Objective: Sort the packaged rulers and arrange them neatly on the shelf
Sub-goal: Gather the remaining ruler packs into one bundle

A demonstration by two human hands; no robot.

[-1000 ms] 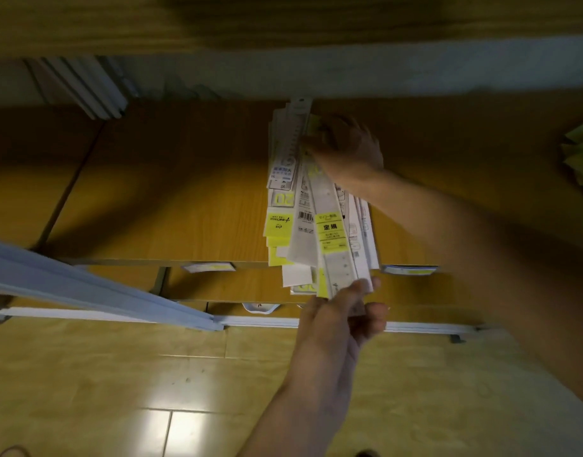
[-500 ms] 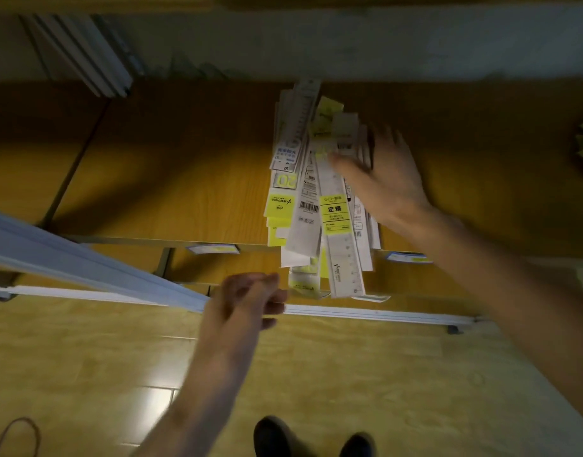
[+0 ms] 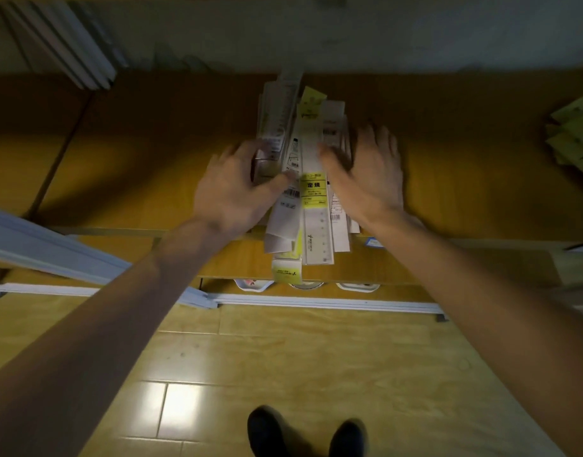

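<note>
1. Squaring-up step, I'd say: the packaged rulers [image 3: 308, 179] lie in a messy pile on the shelf [image 3: 135, 179], some ends hanging over its front edge.
2. Left hand [image 3: 237, 189] and right hand [image 3: 369, 173] flank the pile with flat, spread fingers, holding nothing.
3. Next probably: press both sides inward, then push the overhang back.

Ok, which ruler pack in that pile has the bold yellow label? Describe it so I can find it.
Look at the wooden shelf, at the pile of packaged rulers between the left hand and the right hand. The ruler pack lies on top, mid-pile. Only it has a bright yellow label with bold black characters above a clear ruler.
</note>
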